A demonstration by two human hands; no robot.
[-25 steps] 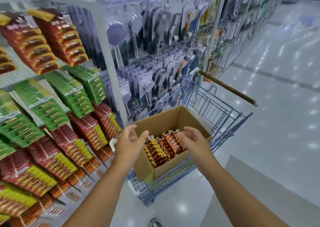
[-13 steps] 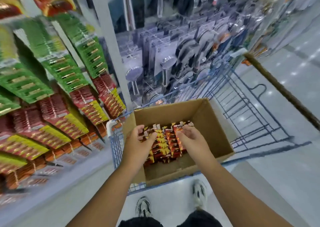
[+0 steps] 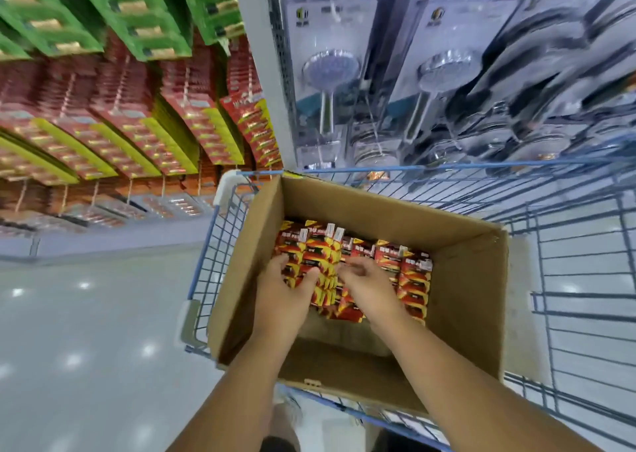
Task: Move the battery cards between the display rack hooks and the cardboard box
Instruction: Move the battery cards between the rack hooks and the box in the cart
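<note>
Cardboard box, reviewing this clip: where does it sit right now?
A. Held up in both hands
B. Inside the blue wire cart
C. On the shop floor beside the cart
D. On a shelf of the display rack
B. The cardboard box rests inside the blue wire cart, whose bars show around it, while the left hand and right hand reach down onto the battery cards in it.

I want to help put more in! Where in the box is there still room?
Bare cardboard floor shows along the cardboard box's near wall, below the battery cards, plus a strip by its right wall. The middle is crowded: cards packed tight, left hand and right hand on them.
</note>
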